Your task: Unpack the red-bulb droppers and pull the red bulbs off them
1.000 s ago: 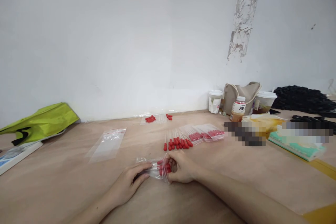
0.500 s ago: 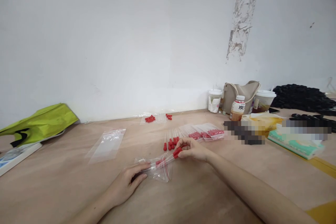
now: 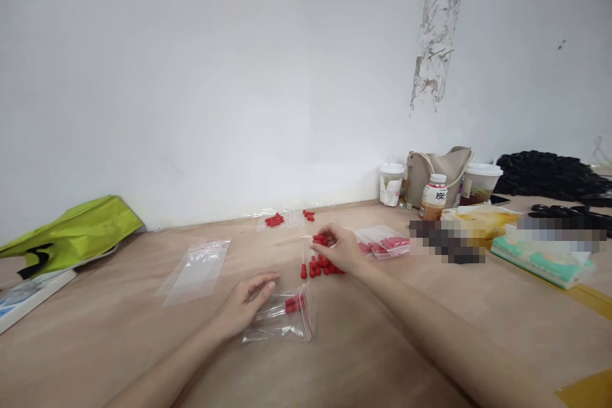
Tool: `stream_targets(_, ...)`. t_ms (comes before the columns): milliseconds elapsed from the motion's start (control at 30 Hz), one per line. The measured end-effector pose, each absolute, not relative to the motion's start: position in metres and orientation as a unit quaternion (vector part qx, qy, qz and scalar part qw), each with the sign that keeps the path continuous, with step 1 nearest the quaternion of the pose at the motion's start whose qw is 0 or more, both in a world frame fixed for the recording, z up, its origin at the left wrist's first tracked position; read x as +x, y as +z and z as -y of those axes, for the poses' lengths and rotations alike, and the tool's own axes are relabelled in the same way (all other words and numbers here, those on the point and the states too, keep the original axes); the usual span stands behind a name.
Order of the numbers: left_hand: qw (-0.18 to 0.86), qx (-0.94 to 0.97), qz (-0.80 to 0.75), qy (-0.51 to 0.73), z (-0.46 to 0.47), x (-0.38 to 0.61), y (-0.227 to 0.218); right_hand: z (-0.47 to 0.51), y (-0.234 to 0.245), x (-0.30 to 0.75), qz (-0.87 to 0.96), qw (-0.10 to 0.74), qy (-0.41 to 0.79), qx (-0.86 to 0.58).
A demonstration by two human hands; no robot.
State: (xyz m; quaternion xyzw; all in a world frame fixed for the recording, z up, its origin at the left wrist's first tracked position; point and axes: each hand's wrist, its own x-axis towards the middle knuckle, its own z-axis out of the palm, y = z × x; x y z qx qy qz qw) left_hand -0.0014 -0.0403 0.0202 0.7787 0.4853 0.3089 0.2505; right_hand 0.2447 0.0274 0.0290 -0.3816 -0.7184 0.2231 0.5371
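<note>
A clear zip bag lies on the paper-covered table with red-bulbed droppers inside, their bulbs near its red-striped mouth. Just above the bag's left part is my left hand, fingers apart and holding nothing. Farther back, my right hand pinches red-bulbed droppers between thumb and fingers; how many is unclear. Below that hand lies a loose row of more droppers, partly hidden by it. Filled bags of red-bulbed droppers overlap to the right of my right hand.
Flat clear bags lie at left, near a yellow-green bag. By the wall are more red bulbs on clear plastic. To the right stand a cup, a bottle, a handbag and a green tissue pack.
My right hand has moved from the bag's mouth back to the loose droppers, leaving red bulbs inside the bag. My left hand has let go of the bag and lifted slightly.
</note>
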Motion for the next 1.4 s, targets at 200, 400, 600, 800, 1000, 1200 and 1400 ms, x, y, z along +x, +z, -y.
stream_targets(200,0.355,0.712,-0.488,0.359,-0.009,0.026,0.019,-0.025,0.011,0.213,0.819,0.401,0.041,-0.409)
stream_targets(400,0.458,0.645,-0.487,0.37,-0.037,0.051,0.009,-0.027,0.002,0.211,0.836,0.373,0.009,-0.401)
stream_targets(600,0.509,0.599,-0.49,0.377,-0.036,0.058,0.008,-0.025,0.0,0.214,0.845,0.351,-0.005,-0.403)
stream_targets(800,0.495,0.598,-0.517,0.361,-0.035,0.058,0.008,-0.007,0.005,0.235,0.829,0.373,-0.021,-0.416)
stream_targets(1000,0.478,0.589,-0.553,0.345,-0.033,0.057,0.01,0.023,-0.003,0.249,0.812,0.441,0.033,-0.38)
stream_targets(1200,0.456,0.585,-0.578,0.341,-0.029,0.054,0.012,0.033,-0.003,0.244,0.809,0.44,0.101,-0.376)
stream_targets(1400,0.416,0.61,-0.584,0.338,-0.032,0.048,0.009,0.041,0.0,0.236,0.84,0.377,0.138,-0.364)
